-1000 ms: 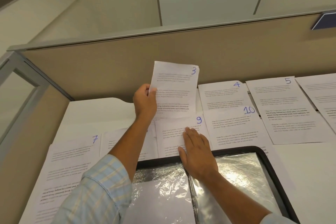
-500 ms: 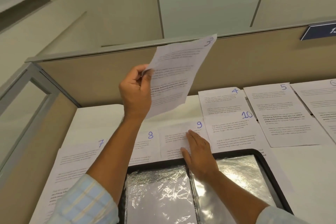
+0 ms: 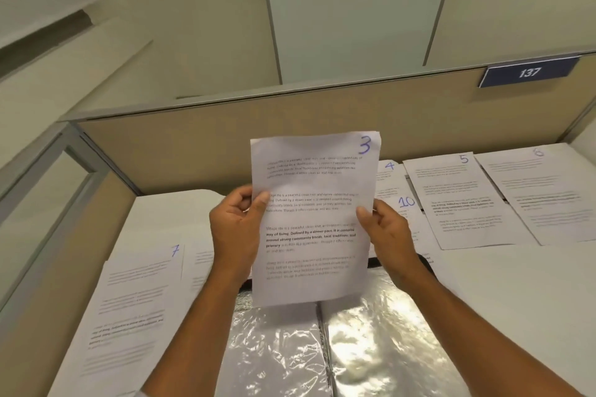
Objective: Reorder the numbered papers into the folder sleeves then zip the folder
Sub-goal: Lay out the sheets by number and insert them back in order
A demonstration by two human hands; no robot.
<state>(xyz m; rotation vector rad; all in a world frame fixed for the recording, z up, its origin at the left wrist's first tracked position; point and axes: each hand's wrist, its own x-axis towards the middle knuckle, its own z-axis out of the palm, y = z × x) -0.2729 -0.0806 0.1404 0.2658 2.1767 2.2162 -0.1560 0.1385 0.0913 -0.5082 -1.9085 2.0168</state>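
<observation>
On the left, the left hand pinches the side edge of the sheet marked 3, thumb on the printed face. The right hand pinches the opposite edge the same way. The sheet hangs upright in the air, its bottom edge just above the open folder on the desk.

Held only at mid-height, the thin paper may bow as it goes down. A bottom corner could then catch on the crinkled plastic and fold instead of sliding in. The left forearm passes close over the loose pages beside sheet 7, so a careless sweep could drag them out of their row. Glare hides what the sleeves hold, so I cannot tell which one is free. A wrong pick would break the order.

The count, from the left:
- sheet 7
- one page half hidden behind the left wrist, its number covered
- sheet 3 in hand
- sheet 4
- sheet 10
- sheet 5
- sheet 6

That makes seven pages, six with numbers that can be read. There are two hands. There is one folder, showing two plastic sleeves, one on each side of its spine.
</observation>
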